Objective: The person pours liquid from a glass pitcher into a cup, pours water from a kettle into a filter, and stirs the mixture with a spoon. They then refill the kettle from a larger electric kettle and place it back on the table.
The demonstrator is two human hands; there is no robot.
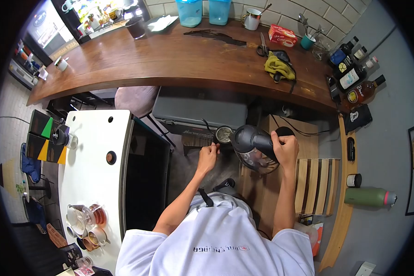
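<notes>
My right hand (285, 148) is wrapped round the black handle of an electric kettle (250, 139) with a clear body. The kettle is tilted, its spout end over the open top of a small gooseneck kettle (224, 134). My left hand (209, 156) grips the near side of that gooseneck kettle, whose thin dark spout points away to the left. Its inside looks shiny and light; whether water is flowing in, I cannot make out. Both kettles are held in the air before my body, above the floor.
Ahead runs a wooden counter (170, 60) with scissors (262, 48), a yellow cloth (279, 68) and several bottles (349, 78). Below it sits a grey cooler box (200, 108). A white table (89, 170) with cups stands left; a slatted wooden rack (315, 184) and green flask (368, 197) are right.
</notes>
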